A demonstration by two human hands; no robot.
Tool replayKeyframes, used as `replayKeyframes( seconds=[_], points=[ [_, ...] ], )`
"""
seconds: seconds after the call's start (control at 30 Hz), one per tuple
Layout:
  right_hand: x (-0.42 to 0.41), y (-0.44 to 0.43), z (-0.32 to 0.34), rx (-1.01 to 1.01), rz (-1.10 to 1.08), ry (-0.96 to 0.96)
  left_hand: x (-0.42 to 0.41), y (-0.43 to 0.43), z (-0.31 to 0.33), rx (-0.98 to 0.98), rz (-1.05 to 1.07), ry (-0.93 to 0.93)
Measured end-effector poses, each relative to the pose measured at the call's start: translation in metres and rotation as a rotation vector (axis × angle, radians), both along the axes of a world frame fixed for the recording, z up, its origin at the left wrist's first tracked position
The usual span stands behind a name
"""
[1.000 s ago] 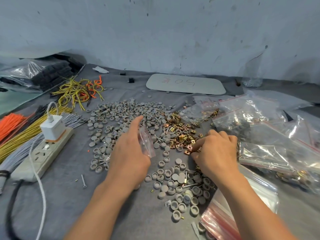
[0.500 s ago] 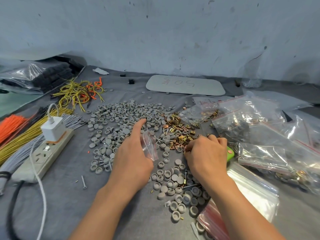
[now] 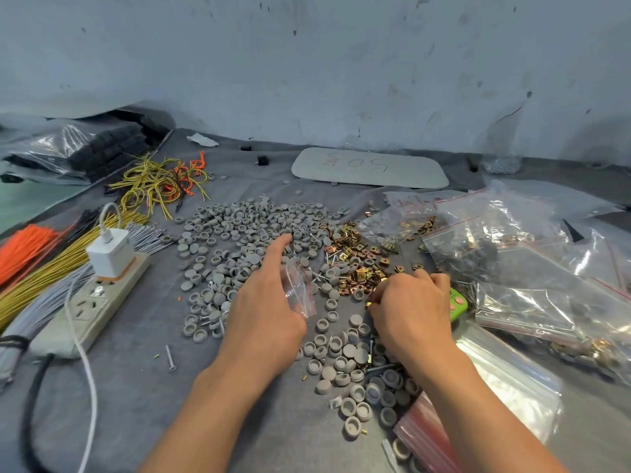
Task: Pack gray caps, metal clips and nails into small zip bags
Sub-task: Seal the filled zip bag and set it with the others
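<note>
Pinching the small zip bag (image 3: 297,287) in my left hand (image 3: 263,319), forefinger out over the gray caps (image 3: 239,230), I have its red zip edge turned rightward toward my right hand (image 3: 411,307), curled just beside on the metal clips (image 3: 355,264); whether it holds any, I cannot tell.

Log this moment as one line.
left hand: holds small zip bag | right hand: pinching metal clips | gray caps: loose in piles
</note>
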State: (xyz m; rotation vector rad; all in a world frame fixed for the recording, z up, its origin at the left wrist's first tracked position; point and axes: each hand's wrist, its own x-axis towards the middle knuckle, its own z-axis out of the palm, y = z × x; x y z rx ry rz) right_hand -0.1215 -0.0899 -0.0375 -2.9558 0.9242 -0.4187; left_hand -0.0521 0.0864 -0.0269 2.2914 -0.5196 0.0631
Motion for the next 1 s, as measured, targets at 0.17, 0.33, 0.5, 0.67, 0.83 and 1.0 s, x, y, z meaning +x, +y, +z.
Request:
replayKeyframes(
  seconds=[0.17,0.33,0.5,0.67,0.83,1.0],
  points=[
    [0.0,0.003,0.001,0.023,0.033,0.009,0.0,0.003,0.0,0.003,0.003,0.003],
    [-0.004,-0.006,0.006,0.497,0.13,-0.177,0.003,0.004,0.0,-0.016,-0.003,-0.016],
    [-0.012,0.0,0.017,0.861,0.204,-0.353,0.003,0.005,0.001,-0.012,-0.003,-0.027],
    [-0.016,0.021,0.033,0.872,0.296,-0.538,-0.004,0.003,0.006,-0.044,-0.069,-0.081],
    [-0.02,0.043,0.048,0.707,0.446,-0.633,-0.008,0.003,0.012,-0.143,-0.191,-0.07],
    [-0.026,0.05,0.05,0.616,0.576,-0.682,-0.008,0.011,0.017,-0.325,-0.389,-0.027]
  ],
)
